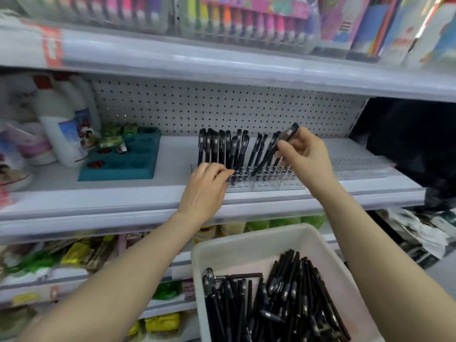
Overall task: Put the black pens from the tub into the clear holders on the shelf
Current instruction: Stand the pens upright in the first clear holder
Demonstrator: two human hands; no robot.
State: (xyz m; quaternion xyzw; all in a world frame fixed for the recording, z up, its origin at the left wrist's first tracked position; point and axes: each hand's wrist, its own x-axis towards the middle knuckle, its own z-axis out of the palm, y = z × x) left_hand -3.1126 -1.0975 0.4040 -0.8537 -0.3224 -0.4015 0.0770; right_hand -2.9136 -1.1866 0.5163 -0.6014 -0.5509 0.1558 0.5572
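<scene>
Right hand (pixel 301 154) raised — fingers (pixel 283 146) pinching pen (pixel 291 131).

A white shelf (pixel 177 149) with a pegboard back (pixel 222 107) crossed the middle of the frame. At its centre stood clear holders (pixel 266 185) with black pens (pixel 222 149) upright in them, and one more clear tray (pixel 357 166) lay just right. Left of centre sat a teal tray (pixel 138 169) of round wells bearing small green boxes (pixel 116 137); white bottles (pixel 64 124) stood at far left
</scene>
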